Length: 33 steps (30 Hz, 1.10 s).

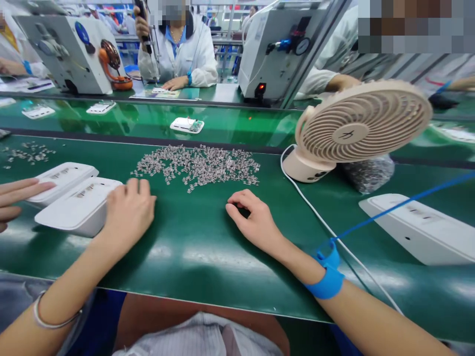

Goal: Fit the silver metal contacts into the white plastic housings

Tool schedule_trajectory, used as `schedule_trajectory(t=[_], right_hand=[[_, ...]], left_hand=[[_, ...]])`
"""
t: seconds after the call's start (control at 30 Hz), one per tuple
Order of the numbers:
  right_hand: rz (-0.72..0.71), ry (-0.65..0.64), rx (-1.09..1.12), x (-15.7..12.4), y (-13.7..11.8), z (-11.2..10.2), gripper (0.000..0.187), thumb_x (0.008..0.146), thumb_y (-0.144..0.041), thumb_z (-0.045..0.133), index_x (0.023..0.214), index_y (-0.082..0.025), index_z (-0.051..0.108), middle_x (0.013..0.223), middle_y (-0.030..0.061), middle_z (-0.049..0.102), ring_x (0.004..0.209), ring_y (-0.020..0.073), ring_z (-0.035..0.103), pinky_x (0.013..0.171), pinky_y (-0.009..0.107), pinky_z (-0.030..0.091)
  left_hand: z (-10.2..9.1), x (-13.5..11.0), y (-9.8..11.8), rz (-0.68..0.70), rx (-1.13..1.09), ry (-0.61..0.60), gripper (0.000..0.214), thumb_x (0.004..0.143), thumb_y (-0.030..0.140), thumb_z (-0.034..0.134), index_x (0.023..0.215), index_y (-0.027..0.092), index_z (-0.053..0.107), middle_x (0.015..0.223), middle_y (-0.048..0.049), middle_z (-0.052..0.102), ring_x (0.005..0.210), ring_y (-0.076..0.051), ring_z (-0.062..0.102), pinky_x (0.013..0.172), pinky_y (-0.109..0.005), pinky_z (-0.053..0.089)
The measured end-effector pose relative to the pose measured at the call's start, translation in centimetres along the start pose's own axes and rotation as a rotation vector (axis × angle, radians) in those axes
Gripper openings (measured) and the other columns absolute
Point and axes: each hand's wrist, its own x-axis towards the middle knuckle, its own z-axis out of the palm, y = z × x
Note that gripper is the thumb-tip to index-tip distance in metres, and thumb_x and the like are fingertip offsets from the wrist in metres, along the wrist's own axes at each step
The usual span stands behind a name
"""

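Observation:
My left hand (129, 210) is closed at the right end of a white plastic case (83, 205); its thumb is hidden. A second white case (67, 179) lies just behind it, with another person's hand (22, 195) reaching over it from the left edge. Both cases show small metal contacts in slots on top. My right hand (254, 217) hovers over the green work surface with fingers curled and thumb near the index fingertip; anything between them is too small to make out. Beyond my hands spreads a pile of small metal clips (200, 165).
A beige fan (352, 133) with a white cable (315, 212) stands right of the pile, beside a bag of metal parts (371, 173). Another white case (426, 225) lies far right. A blue strap and cord (328, 279) run from my right wrist. Behind, a conveyor (141, 123) carries open cases.

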Motion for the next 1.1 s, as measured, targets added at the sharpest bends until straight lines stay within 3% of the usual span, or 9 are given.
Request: schedule_trajectory(t=[0.1, 0.27, 0.47, 0.6, 0.77, 0.93, 1.1], right_hand=[[-0.016, -0.003, -0.012, 0.0, 0.1, 0.0, 0.013, 0.081, -0.023, 0.048, 0.075, -0.018, 0.058, 0.082, 0.0056, 0.057, 0.076, 0.0167, 0.054, 0.071, 0.034, 0.044], [-0.044, 0.005, -0.032, 0.0, 0.2, 0.1, 0.012, 0.081, -0.022, 0.048, 0.076, -0.018, 0.058, 0.083, 0.0057, 0.058, 0.077, 0.0169, 0.055, 0.071, 0.034, 0.045], [-0.068, 0.024, -0.011, -0.1, -0.1, 0.0, 0.012, 0.082, -0.022, 0.048, 0.079, -0.018, 0.060, 0.085, 0.0062, 0.059, 0.079, 0.0165, 0.056, 0.075, 0.033, 0.045], [-0.029, -0.051, 0.188, -0.1, -1.0, -0.3, 0.017, 0.084, -0.024, 0.046, 0.080, -0.018, 0.061, 0.077, 0.0030, 0.059, 0.070, 0.0135, 0.054, 0.067, 0.028, 0.045], [0.123, -0.270, 0.547, -0.3, -2.0, -0.7, 0.026, 0.087, -0.034, 0.045, 0.072, -0.018, 0.060, 0.069, -0.0003, 0.060, 0.068, 0.0115, 0.055, 0.067, 0.026, 0.044], [0.346, -0.340, 0.860, -0.2, -2.3, -1.1, 0.019, 0.074, -0.035, 0.063, 0.075, -0.017, 0.064, 0.062, -0.0024, 0.061, 0.061, 0.0093, 0.056, 0.060, 0.023, 0.041], [0.427, -0.383, 0.953, -0.3, -2.6, -1.7, 0.018, 0.067, -0.032, 0.071, 0.072, -0.015, 0.067, 0.059, -0.0020, 0.063, 0.059, 0.0083, 0.056, 0.057, 0.022, 0.038]], left_hand=[[-1.1, 1.9, 3.5, 0.225, -0.219, -0.101, 0.028, 0.089, 0.022, 0.034, 0.095, 0.007, 0.056, 0.088, -0.0169, 0.061, 0.076, -0.029, 0.060, 0.059, -0.035, 0.042], [-0.6, 4.6, 6.6, 0.299, -0.267, -0.058, 0.029, 0.081, 0.002, 0.029, 0.090, 0.006, 0.057, 0.083, -0.0167, 0.062, 0.078, -0.026, 0.061, 0.062, -0.033, 0.043], [0.3, 3.5, 6.6, 0.417, -0.357, 0.050, 0.030, 0.086, 0.008, 0.028, 0.081, 0.010, 0.057, 0.071, -0.0122, 0.059, 0.067, -0.024, 0.057, 0.058, -0.033, 0.042], [0.1, 1.9, 7.4, 0.561, -0.464, 0.156, 0.028, 0.090, 0.014, 0.031, 0.078, 0.015, 0.056, 0.070, -0.0056, 0.057, 0.064, -0.018, 0.054, 0.061, -0.030, 0.044], [-0.2, 0.7, 8.0, 0.649, -0.700, 0.420, 0.027, 0.091, 0.011, 0.031, 0.076, 0.016, 0.053, 0.067, -0.0018, 0.054, 0.060, -0.014, 0.047, 0.060, -0.025, 0.042], [-0.4, 0.4, 7.8, 0.659, -0.768, 0.537, 0.024, 0.090, 0.008, 0.035, 0.075, 0.016, 0.052, 0.066, -0.0010, 0.053, 0.058, -0.013, 0.043, 0.058, -0.025, 0.041], [-0.9, 0.2, 7.7, 0.675, -0.748, 0.652, 0.016, 0.088, 0.006, 0.041, 0.081, 0.014, 0.053, 0.070, -0.0026, 0.058, 0.060, -0.013, 0.048, 0.058, -0.027, 0.040]])
